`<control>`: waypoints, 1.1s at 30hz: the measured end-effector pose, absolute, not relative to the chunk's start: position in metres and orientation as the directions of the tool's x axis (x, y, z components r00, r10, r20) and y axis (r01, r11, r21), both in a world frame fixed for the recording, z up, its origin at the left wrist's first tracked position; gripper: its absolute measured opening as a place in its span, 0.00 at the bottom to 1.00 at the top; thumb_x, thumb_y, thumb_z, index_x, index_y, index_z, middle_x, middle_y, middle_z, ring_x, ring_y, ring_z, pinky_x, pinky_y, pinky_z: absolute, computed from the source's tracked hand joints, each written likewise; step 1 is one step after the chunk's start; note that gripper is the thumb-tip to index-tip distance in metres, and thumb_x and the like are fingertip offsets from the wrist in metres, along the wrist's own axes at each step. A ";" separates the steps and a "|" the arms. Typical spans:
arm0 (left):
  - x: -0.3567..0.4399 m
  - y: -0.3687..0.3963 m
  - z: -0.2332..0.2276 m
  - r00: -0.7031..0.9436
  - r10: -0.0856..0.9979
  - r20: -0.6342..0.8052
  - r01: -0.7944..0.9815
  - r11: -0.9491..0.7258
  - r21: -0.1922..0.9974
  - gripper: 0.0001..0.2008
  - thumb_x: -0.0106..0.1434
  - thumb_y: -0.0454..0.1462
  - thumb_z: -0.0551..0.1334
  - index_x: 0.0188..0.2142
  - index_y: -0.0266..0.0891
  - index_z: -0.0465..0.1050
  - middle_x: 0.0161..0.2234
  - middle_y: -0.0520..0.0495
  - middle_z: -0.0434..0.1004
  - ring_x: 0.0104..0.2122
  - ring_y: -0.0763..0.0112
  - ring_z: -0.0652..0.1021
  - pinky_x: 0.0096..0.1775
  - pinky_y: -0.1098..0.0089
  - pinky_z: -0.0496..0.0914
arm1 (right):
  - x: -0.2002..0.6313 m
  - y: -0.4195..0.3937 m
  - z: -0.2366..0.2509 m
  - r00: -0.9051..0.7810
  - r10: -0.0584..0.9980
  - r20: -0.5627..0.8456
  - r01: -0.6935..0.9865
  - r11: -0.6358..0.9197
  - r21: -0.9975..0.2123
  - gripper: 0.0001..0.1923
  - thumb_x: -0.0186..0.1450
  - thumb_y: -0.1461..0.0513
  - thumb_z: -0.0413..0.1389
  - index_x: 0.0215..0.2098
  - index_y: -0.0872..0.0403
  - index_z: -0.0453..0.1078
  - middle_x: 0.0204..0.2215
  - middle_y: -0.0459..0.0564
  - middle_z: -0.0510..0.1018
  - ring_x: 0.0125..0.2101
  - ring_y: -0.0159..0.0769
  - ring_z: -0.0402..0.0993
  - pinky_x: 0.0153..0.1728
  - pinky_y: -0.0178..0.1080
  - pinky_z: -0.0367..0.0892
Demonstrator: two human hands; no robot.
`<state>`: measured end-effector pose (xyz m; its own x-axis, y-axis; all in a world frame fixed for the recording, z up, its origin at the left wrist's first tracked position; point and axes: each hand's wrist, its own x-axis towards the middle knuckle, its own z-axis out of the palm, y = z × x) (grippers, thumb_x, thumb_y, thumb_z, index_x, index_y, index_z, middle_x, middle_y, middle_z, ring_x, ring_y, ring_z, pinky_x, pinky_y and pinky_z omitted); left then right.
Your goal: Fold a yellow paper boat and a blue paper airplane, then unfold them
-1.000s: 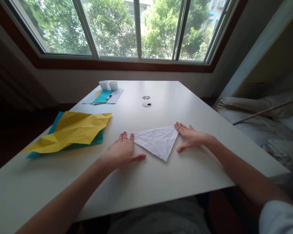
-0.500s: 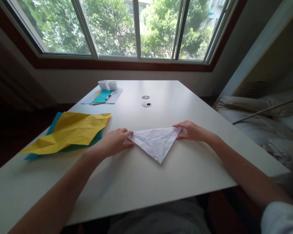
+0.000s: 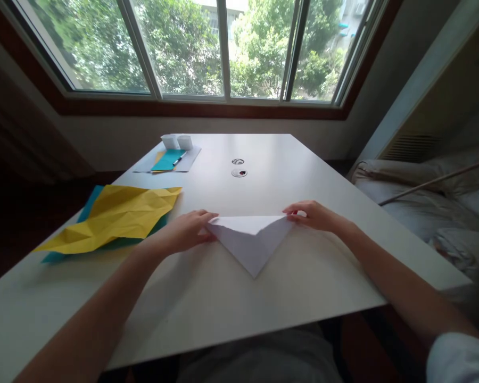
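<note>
Since half a second ago the white paper triangle (image 3: 250, 242) has lifted along its far edge, which now folds toward the person. The left hand (image 3: 187, 230) and right hand (image 3: 313, 215) each pinch a far corner. It rests mid white bench (image 3: 263, 303), right of the yellow sheet (image 3: 115, 215), below a wide window (image 3: 223, 48)

Bare table (image 3: 263, 319) all round — only the yellow sheet (image 3: 115, 215) crowds the left.

Bright window backlight, perhaps edge-warped
</note>
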<state>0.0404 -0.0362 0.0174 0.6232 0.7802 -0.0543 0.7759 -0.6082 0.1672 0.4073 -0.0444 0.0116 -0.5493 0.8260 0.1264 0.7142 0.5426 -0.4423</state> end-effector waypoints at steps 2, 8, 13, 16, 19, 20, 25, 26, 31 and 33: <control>0.040 -0.036 0.017 0.610 0.792 -0.041 0.788 -0.599 0.142 0.32 0.59 0.51 0.54 0.59 0.39 0.54 0.52 0.39 0.66 0.50 0.57 0.69 0.49 0.63 0.63 | 0.404 -0.045 0.011 -0.496 0.853 0.163 0.741 0.514 -0.432 0.17 0.64 0.53 0.45 0.39 0.52 0.72 0.28 0.47 0.77 0.28 0.33 0.71 0.31 0.35 0.65; 0.047 -0.039 0.018 0.571 0.811 0.129 0.813 -0.580 0.050 0.34 0.61 0.46 0.52 0.62 0.33 0.44 0.58 0.35 0.57 0.55 0.54 0.63 0.52 0.58 0.60 | 0.394 -0.047 0.006 -0.270 0.935 0.228 0.774 0.352 -0.526 0.28 0.61 0.56 0.50 0.58 0.53 0.55 0.22 0.43 0.74 0.20 0.30 0.68 0.25 0.32 0.64; 0.073 -0.059 0.024 0.685 0.726 0.064 0.724 -0.688 0.048 0.20 0.65 0.43 0.46 0.54 0.43 0.62 0.50 0.41 0.67 0.47 0.59 0.70 0.48 0.59 0.63 | 0.390 -0.049 0.004 -0.258 0.934 0.246 0.850 0.340 -0.402 0.37 0.59 0.58 0.51 0.63 0.47 0.41 0.20 0.40 0.73 0.20 0.31 0.68 0.27 0.34 0.65; 0.091 -0.078 0.024 0.768 0.641 0.008 0.638 -0.766 0.084 0.20 0.64 0.46 0.49 0.55 0.45 0.61 0.50 0.42 0.66 0.45 0.60 0.71 0.46 0.60 0.64 | 0.389 -0.048 0.003 -0.395 0.887 0.240 0.872 0.444 -0.207 0.27 0.61 0.57 0.50 0.59 0.44 0.55 0.25 0.45 0.74 0.25 0.34 0.69 0.34 0.38 0.65; 0.099 -0.090 0.021 0.802 0.597 -0.028 0.597 -0.799 0.074 0.23 0.62 0.46 0.52 0.56 0.49 0.58 0.52 0.43 0.64 0.47 0.58 0.69 0.47 0.59 0.63 | 0.390 -0.045 -0.001 -0.494 0.841 0.221 0.851 0.520 -0.073 0.25 0.62 0.56 0.50 0.57 0.46 0.60 0.38 0.53 0.73 0.38 0.41 0.68 0.43 0.45 0.62; 0.098 -0.091 0.020 0.802 0.596 -0.036 0.597 -0.800 0.067 0.23 0.62 0.46 0.52 0.57 0.50 0.57 0.53 0.44 0.64 0.47 0.57 0.69 0.47 0.59 0.63 | 0.391 -0.044 -0.003 -0.497 0.842 0.211 0.854 0.518 -0.056 0.25 0.62 0.55 0.50 0.57 0.46 0.60 0.42 0.54 0.71 0.41 0.44 0.66 0.45 0.47 0.61; 0.086 -0.077 0.020 0.778 0.628 -0.024 0.628 -0.776 0.047 0.20 0.65 0.45 0.49 0.55 0.54 0.60 0.54 0.47 0.65 0.49 0.58 0.68 0.48 0.59 0.61 | 0.395 -0.044 -0.008 -0.540 0.821 0.185 0.822 0.562 -0.094 0.20 0.62 0.52 0.50 0.51 0.47 0.68 0.55 0.54 0.63 0.52 0.49 0.59 0.51 0.52 0.55; 0.083 -0.073 0.020 0.766 0.642 -0.017 0.642 -0.765 0.043 0.19 0.65 0.44 0.47 0.54 0.54 0.61 0.53 0.47 0.66 0.48 0.58 0.69 0.48 0.58 0.62 | 0.394 -0.045 -0.007 -0.563 0.805 0.184 0.802 0.587 -0.111 0.20 0.62 0.52 0.50 0.50 0.47 0.68 0.55 0.53 0.62 0.53 0.49 0.57 0.52 0.52 0.55; 0.067 -0.054 0.019 0.681 0.732 0.005 0.732 -0.681 0.006 0.18 0.66 0.45 0.46 0.50 0.49 0.66 0.51 0.46 0.69 0.48 0.57 0.70 0.46 0.57 0.63 | 0.383 -0.056 0.003 -0.691 0.701 0.176 0.680 0.713 -0.171 0.16 0.64 0.53 0.48 0.44 0.49 0.70 0.53 0.49 0.68 0.55 0.42 0.57 0.54 0.47 0.55; 0.060 -0.048 0.016 0.640 0.768 0.013 0.768 -0.640 -0.006 0.19 0.65 0.46 0.47 0.51 0.46 0.65 0.51 0.44 0.69 0.48 0.56 0.70 0.45 0.56 0.64 | 0.376 -0.063 0.006 -0.748 0.645 0.155 0.618 0.763 -0.189 0.16 0.65 0.53 0.47 0.43 0.50 0.71 0.48 0.48 0.72 0.54 0.39 0.60 0.55 0.44 0.54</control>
